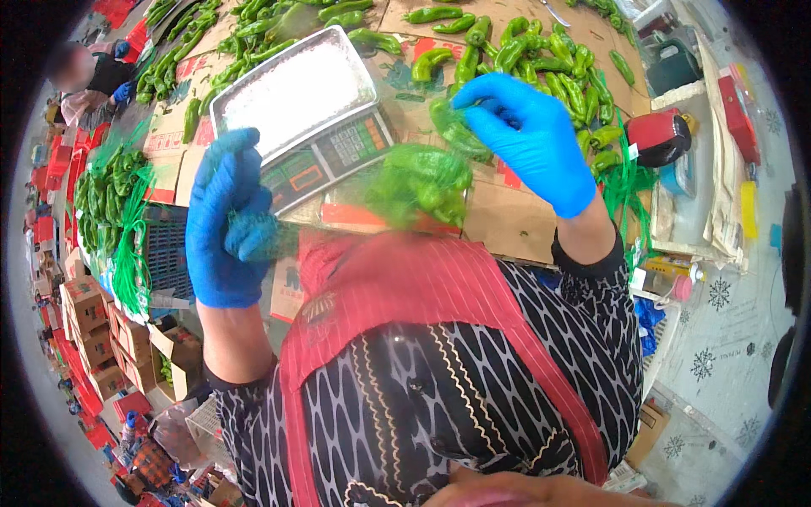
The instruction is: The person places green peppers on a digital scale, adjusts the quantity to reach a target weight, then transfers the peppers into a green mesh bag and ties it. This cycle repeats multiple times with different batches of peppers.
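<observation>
A green mesh bag of green peppers (418,187), blurred by motion, hangs in front of my apron between my hands. My left hand (228,215), in a blue glove, is curled at the bag's left, with green netting across its fingers. My right hand (529,136), also blue-gloved, is bent above and right of the bag. Its thumb and forefinger come close together beside a pepper (462,130); whether they pinch netting is unclear. Behind the bag, a digital scale (336,155) carries a white tray (298,92), its inside washed out by glare.
Loose green peppers (557,63) lie on the cardboard-covered table (507,218). Filled mesh bags (111,199) stand left by a dark plastic crate (168,250). A red and black object (659,136) and green netting (627,187) sit right. Another person (95,82) is at far left.
</observation>
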### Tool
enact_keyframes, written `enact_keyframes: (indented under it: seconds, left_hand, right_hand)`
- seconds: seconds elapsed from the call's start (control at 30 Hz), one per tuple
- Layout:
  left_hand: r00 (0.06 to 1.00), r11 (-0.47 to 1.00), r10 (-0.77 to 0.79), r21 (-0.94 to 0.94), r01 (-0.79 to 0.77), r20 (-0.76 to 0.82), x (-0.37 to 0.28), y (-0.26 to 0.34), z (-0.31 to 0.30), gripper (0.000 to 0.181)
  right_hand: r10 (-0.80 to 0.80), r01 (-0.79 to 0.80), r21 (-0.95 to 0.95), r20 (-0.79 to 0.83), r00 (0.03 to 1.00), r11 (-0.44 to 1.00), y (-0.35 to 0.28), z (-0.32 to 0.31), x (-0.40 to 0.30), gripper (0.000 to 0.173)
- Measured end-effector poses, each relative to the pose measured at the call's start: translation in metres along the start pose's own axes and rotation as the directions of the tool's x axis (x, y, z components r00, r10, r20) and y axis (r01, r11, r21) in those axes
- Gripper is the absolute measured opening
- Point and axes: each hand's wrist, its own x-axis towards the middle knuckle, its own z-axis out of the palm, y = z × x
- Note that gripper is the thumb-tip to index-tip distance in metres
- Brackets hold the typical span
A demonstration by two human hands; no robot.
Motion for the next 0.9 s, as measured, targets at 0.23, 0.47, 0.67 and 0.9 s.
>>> enact_keyframes:
  seconds: [0.23,0.47,0.67,0.9]
  left_hand:
    - [0.956,0.991,0.090,0.072,-0.114,0.280,-0.013,0.019,0.032,0.022]
    - [0.924,0.945,0.144,0.228,-0.235,0.356,0.006,0.017,0.082,0.026]
    - [0.695,0.839,0.533,-0.199,-0.506,0.482,0.062,-0.008,0.055,0.065]
    - [0.809,0.877,-0.307,0.479,0.036,0.501,0.067,-0.146,0.005,0.044]
  right_hand:
    - [-0.159,0.140,0.172,0.103,0.982,0.975,-0.053,-0.003,-0.002,0.011]
    - [-0.333,0.242,0.324,0.265,0.905,0.915,-0.061,0.031,0.016,0.014]
    - [-0.330,-0.216,0.918,0.328,0.885,0.333,-0.037,0.016,0.026,0.020]
    - [-0.145,0.310,0.932,-0.286,0.947,0.186,0.006,0.012,0.054,0.010]
